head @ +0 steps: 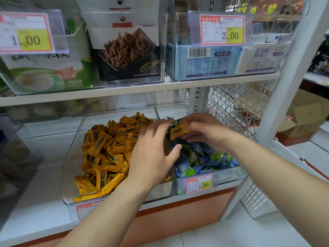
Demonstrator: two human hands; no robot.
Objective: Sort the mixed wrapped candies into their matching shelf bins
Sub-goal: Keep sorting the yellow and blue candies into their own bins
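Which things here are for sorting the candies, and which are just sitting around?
For the job: right hand pinching one orange candy; left hand; orange candy bin; blue-and-green candy bin.
Just around: snack pouches, blue boxes, price tags, cardboard box.

One wide-angle view, worn on the person's head, faces forward and down at a shop shelf from close range. Both forearms enter from the bottom edge, and the left hand (153,154) and right hand (203,130) meet near frame centre, where the right pinches a yellow candy (178,131). The lower shelf (44,148) with its yellow bin (71,164) and blue bin (229,177) fills the middle. The upper shelf (89,95) bows across the top, and floor (231,234) shows at lower right.
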